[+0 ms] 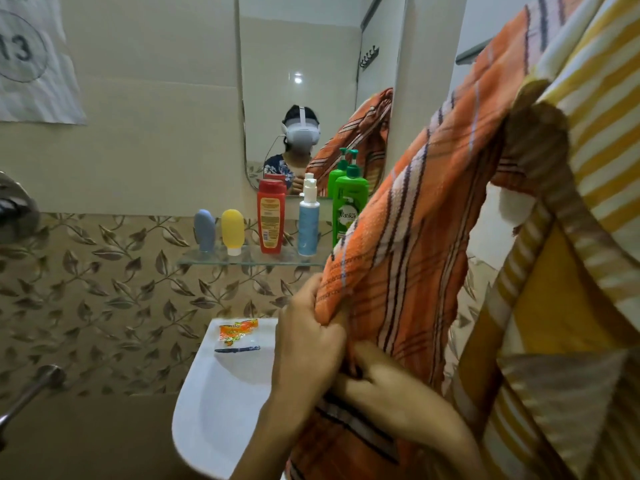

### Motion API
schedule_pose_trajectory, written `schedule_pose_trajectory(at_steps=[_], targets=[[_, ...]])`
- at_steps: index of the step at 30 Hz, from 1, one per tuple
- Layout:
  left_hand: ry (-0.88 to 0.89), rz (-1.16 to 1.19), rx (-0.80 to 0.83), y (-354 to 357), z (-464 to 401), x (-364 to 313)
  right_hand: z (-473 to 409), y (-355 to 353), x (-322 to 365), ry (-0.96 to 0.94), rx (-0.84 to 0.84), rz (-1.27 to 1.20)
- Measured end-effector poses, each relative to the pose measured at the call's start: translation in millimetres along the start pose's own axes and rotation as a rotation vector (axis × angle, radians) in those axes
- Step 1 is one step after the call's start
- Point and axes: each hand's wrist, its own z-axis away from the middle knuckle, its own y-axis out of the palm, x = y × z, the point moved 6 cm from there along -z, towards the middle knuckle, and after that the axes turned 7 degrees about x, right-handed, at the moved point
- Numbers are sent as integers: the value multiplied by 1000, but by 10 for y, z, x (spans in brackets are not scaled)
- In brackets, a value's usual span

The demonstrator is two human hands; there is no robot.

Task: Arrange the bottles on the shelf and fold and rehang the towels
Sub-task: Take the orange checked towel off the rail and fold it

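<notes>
An orange striped towel (412,258) hangs from the upper right down to my hands. My left hand (304,344) pinches its lower left edge, and my right hand (391,393) grips the cloth just below and to the right. A yellow striped towel (568,306) hangs beside it on the right. On the glass shelf (214,260) under the mirror stand a grey-blue tube (204,230), a yellow tube (232,231), a red bottle (271,216), a light blue spray bottle (308,220) and a green pump bottle (349,202), partly behind the orange towel.
A white washbasin (221,403) sits below the shelf, with an orange sachet (237,332) and a dark razor (237,349) on its rim. A mirror (298,81) hangs above the shelf. Chrome tap fittings (31,389) jut out at the left wall.
</notes>
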Motion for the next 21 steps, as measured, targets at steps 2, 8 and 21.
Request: schedule_pose_trajectory(at_steps=[2, 8, 21], targets=[[7, -18, -29, 35, 38, 45, 95, -36, -60, -7, 85, 100], [10, -42, -53, -281, 24, 88, 397, -655, 38, -195, -380, -213], [-198, -160, 32, -482, 352, 531, -483, -995, 560, -323, -770, -98]])
